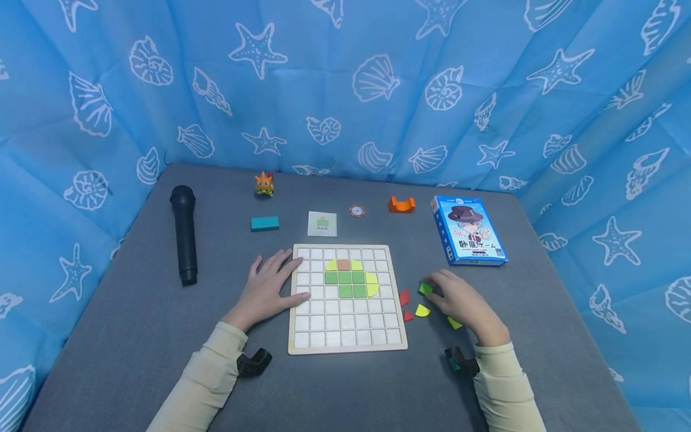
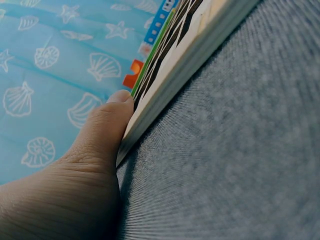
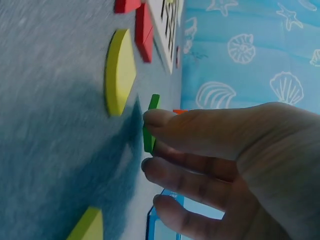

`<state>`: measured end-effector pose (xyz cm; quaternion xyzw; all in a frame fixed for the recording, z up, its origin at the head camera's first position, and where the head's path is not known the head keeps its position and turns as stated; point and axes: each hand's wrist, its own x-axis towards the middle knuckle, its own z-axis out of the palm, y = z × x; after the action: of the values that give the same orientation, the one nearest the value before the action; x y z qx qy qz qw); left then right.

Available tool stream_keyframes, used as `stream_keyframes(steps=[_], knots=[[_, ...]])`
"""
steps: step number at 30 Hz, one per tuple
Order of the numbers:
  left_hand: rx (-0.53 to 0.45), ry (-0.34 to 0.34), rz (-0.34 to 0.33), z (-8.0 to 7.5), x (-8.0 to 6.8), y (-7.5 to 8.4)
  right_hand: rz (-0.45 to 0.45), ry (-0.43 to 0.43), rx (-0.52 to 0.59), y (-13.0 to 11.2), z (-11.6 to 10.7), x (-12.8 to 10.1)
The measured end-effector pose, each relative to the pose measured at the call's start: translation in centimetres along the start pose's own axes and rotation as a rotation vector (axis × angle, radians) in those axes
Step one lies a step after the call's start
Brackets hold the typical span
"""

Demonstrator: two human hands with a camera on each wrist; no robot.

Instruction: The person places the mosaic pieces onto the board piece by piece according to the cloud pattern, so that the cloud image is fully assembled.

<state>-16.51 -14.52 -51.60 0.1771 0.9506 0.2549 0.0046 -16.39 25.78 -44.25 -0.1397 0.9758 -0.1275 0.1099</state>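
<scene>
A square wooden grid board [image 1: 345, 324] lies flat, with green squares, yellow curved pieces and one orange-brown square set in its upper cells. My left hand [image 1: 266, 293] rests along its left edge, fingers spread; the left wrist view shows the thumb [image 2: 102, 125] against the rim. To the board's right, my right hand [image 1: 459, 300] pinches a green tile [image 3: 150, 127] between thumb and fingers. Near that hand lie a yellow quarter-round piece [image 1: 423, 311], red pieces [image 1: 404, 297] and a yellow-green piece [image 1: 454, 323] partly under the palm.
A pattern card [image 1: 322, 224], a round chip [image 1: 357, 210] and an orange notched block [image 1: 402, 205] lie behind the board. Further left are a teal block [image 1: 264, 224], a small figurine [image 1: 264, 183] and a black microphone [image 1: 185, 234]. A blue box [image 1: 469, 230] lies at right.
</scene>
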Motion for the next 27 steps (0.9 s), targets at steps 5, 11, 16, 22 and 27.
stream_keyframes(steps=[5, 11, 16, 22, 27], knots=[[-0.006, 0.002, 0.003, 0.0, 0.0, 0.0, -0.059, 0.052, 0.034, -1.6, 0.0, 0.3], [-0.009, 0.004, 0.003, 0.0, -0.1, 0.1, -0.147, 0.057, 0.079, -4.4, 0.2, 1.1], [-0.002, -0.005, 0.006, 0.0, -0.1, 0.1, -0.244, 0.054, 0.086, -6.6, 0.4, 1.6], [-0.001, 0.002, -0.003, -0.1, 0.0, 0.1, -0.334, 0.046, 0.107, -8.7, 0.7, 2.4], [0.004, -0.001, -0.002, -0.1, 0.0, 0.1, -0.361, 0.023, 0.108, -10.0, 1.3, 3.0]])
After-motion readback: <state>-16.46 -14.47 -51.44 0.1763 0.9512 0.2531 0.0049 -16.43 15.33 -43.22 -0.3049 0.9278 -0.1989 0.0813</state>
